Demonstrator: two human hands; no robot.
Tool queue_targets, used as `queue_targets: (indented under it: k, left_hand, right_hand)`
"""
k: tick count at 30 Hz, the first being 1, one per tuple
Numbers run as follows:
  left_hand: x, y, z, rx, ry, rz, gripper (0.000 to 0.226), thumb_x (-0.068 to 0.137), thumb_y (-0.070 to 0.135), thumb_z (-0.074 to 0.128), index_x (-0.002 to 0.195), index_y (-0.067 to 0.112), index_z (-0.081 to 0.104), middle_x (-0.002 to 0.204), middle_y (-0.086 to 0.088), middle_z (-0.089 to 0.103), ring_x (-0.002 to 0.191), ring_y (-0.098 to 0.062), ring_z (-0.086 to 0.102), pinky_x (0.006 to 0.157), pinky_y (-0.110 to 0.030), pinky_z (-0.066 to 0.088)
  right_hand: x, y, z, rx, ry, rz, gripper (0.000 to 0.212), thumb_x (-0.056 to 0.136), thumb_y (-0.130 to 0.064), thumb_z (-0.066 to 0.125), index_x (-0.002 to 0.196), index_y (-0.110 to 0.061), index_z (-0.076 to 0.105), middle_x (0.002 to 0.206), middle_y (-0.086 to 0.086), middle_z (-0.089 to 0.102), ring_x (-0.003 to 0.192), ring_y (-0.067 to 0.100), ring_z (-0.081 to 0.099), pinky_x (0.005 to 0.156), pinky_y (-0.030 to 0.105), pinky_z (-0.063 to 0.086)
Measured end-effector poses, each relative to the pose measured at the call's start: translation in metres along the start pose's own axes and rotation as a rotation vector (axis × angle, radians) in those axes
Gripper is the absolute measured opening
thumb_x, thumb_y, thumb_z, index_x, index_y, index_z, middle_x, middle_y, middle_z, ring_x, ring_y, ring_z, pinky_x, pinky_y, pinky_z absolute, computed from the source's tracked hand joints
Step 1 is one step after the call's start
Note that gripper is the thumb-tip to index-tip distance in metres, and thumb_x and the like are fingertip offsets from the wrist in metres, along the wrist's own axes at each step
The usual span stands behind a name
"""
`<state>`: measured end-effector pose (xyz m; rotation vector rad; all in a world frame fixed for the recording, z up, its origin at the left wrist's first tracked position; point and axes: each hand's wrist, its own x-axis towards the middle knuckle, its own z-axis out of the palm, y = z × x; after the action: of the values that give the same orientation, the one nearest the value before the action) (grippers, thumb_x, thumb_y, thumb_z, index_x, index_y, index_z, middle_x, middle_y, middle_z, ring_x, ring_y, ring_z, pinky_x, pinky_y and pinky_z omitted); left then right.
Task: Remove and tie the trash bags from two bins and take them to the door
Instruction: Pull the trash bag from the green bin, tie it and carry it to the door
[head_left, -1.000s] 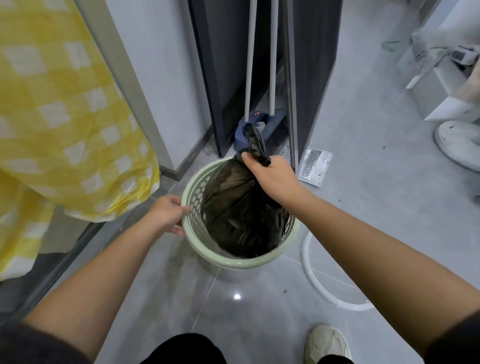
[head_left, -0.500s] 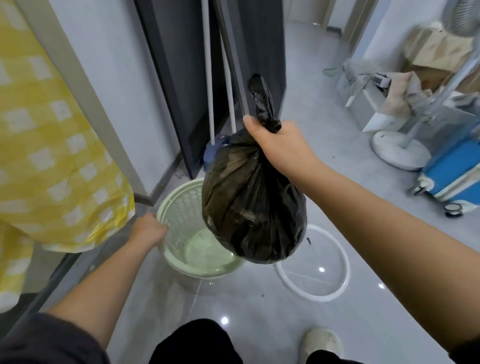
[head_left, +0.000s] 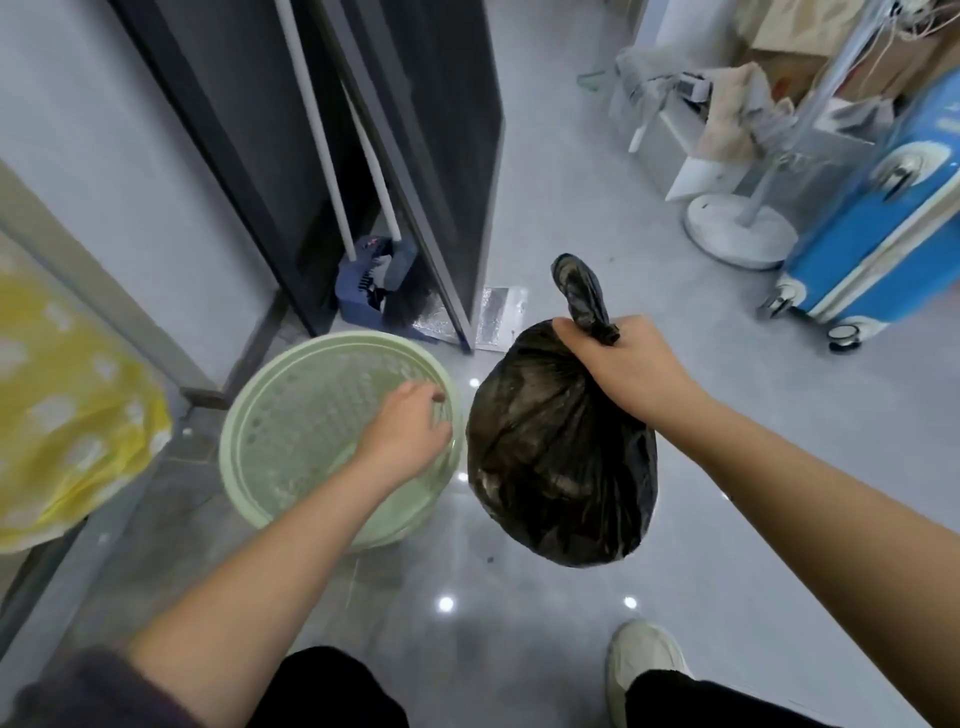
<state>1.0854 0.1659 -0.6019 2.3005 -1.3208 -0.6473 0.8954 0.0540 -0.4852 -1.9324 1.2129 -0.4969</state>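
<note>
Head: right hand (head_left: 631, 374) grips bag (head_left: 561, 467) neck; bag hangs vertical, tail up; left hand (head_left: 402, 441) relaxed.

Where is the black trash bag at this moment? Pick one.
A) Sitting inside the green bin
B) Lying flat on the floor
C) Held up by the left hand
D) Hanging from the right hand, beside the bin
D: the right hand grips the knotted neck of the black trash bag, which hangs to the right of the green bin, outside its rim.
</note>
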Motion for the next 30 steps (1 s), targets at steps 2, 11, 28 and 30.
queue_targets:
  k: [2,11,28,30]
  left_hand:
    - [0.008,0.017,0.022,0.013,-0.007,0.082,0.035,0.084,0.022,0.056,0.119,0.017,0.057,0.124,-0.002,0.052,0.117,-0.021,0.048,0.097,-0.04,0.044]
    - [0.043,0.059,0.131,0.177,-0.092,0.093,0.015,0.086,0.019,0.049,0.095,0.015,0.061,0.101,-0.004,0.062,0.089,-0.026,0.058,0.071,-0.032,0.046]
    - [0.096,0.012,0.281,0.097,-0.262,-0.562,0.04,0.088,0.021,0.056,0.121,0.004,0.042,0.12,-0.016,0.057,0.107,-0.034,0.058,0.073,-0.034,0.041]
    - [0.097,0.015,0.28,0.021,-0.207,-0.55,0.04,0.087,0.019,0.056,0.12,0.003,0.04,0.114,-0.017,0.059,0.098,-0.035,0.059,0.068,-0.034,0.042]
  right_hand:
    - [0.001,0.028,-0.001,-0.021,0.013,0.061,0.052,0.086,-0.05,0.059,0.054,-0.015,0.039,0.049,-0.004,0.035,0.043,0.011,0.034,0.041,0.021,0.027]
    - [0.009,0.145,-0.019,-0.061,0.079,0.227,0.054,0.091,-0.045,0.056,0.05,-0.015,0.039,0.052,-0.005,0.042,0.049,0.014,0.042,0.049,0.029,0.031]
    - [0.034,0.26,0.001,-0.012,0.082,0.335,0.053,0.091,-0.045,0.056,0.05,-0.015,0.043,0.052,0.0,0.046,0.053,0.017,0.046,0.05,0.031,0.034]
    - [0.034,0.261,-0.001,-0.008,0.09,0.332,0.052,0.091,-0.044,0.056,0.049,-0.016,0.044,0.054,-0.004,0.047,0.054,0.016,0.047,0.05,0.03,0.034]
